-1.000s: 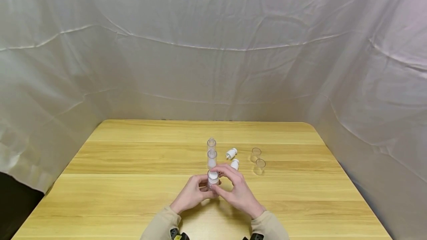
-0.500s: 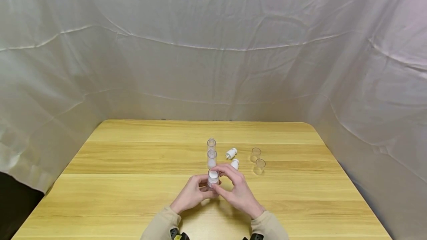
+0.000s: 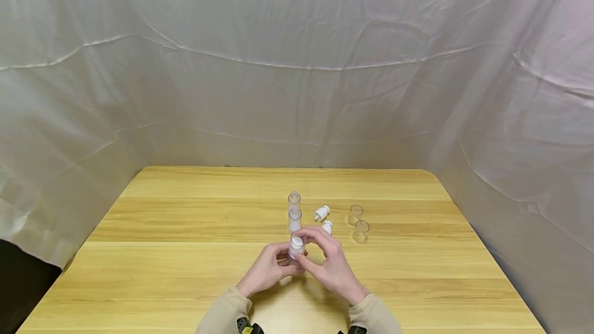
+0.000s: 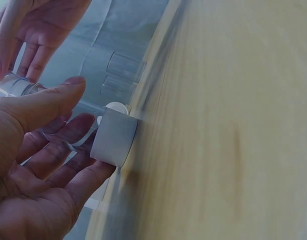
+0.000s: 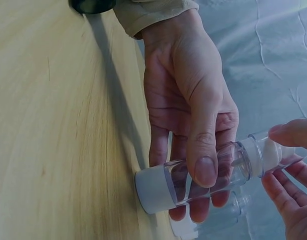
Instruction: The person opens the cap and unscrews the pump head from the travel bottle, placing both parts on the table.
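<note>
In front of me an upright clear pump bottle [image 5: 196, 182] with a white base [image 5: 156, 190] stands on the table. My left hand [image 3: 271, 266] grips its clear body, thumb on one side and fingers on the other. Inside the clear sleeve at its top sits a white pump head [image 3: 297, 244]. Thumb and fingers of my right hand [image 3: 331, 262] pinch this top from the right side. In the left wrist view the left hand [image 4: 38, 185] wraps the body, and the right hand [image 4: 51, 30] is behind at the top.
Two more clear bottles [image 3: 295, 220] stand in line just beyond the held one. White pump heads [image 3: 322, 214] lie to their right, one partly hidden by the right hand. Farther right are two clear cylindrical caps [image 3: 362, 232]. Grey fabric [image 3: 297, 107] surrounds the wooden table [image 3: 185, 262].
At the bottle's top, the clear rim sits slightly higher around the white pump head, and the right fingers have risen slightly with it. The left hand keeps its place.
</note>
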A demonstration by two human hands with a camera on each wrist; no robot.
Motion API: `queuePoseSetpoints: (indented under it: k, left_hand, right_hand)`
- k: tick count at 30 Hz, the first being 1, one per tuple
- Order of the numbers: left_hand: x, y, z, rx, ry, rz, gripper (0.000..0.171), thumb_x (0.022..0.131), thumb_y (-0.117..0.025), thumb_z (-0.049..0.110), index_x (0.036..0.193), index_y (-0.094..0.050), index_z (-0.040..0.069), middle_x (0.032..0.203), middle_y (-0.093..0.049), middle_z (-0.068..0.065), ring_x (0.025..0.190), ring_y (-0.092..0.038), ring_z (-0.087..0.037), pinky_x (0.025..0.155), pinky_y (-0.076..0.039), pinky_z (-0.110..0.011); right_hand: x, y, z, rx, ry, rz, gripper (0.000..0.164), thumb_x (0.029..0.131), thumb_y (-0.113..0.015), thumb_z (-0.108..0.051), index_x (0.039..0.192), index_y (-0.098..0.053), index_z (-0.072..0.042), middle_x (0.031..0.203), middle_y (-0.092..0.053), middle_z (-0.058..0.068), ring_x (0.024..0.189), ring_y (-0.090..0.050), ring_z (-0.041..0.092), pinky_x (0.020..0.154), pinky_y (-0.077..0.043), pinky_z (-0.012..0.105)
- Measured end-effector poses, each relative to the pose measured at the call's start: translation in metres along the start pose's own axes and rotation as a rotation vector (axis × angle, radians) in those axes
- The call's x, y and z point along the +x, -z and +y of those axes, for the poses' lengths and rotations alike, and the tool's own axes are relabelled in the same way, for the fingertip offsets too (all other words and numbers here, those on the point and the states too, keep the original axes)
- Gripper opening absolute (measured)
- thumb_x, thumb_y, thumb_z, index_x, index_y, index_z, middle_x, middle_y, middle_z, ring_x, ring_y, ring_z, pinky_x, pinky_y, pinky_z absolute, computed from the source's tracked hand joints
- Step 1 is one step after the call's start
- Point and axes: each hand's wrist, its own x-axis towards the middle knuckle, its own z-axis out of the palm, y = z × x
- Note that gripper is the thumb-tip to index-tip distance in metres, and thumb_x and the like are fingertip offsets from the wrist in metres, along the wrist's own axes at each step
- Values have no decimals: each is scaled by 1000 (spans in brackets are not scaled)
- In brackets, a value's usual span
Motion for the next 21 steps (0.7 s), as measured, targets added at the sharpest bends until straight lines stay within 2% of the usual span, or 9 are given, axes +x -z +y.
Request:
queuePoseSetpoints:
  k: [8, 14, 21]
  left_hand:
    - [1, -1, 0, -2, 31, 12, 40, 86, -76, 6, 122, -65, -7, 121, -70, -25, 114, -68, -37, 100, -58, -30]
    - [0, 0, 1, 11, 24, 12, 42, 86, -77, 7, 124, -64, -8, 121, -69, -26, 114, -69, -37, 99, -59, -32]
    - [-1, 1, 3, -12, 27, 6, 43, 86, -77, 6, 124, -63, -9, 121, -68, -27, 114, -68, -38, 99, -59, -31]
  right_hand:
    - [1, -1, -3, 28, -26, 33, 42, 82, -77, 4, 121, -64, -3, 116, -67, 13, 104, -66, 17, 97, -59, 27]
    - [1, -1, -6, 56, -42, 64, 45, 80, -76, 9, 122, -63, -1, 117, -67, 15, 107, -66, 19, 102, -57, 25]
    - [3, 0, -11, 108, -48, 95, 45, 79, -75, 13, 121, -62, 1, 118, -65, 18, 112, -62, 8, 105, -54, 22]
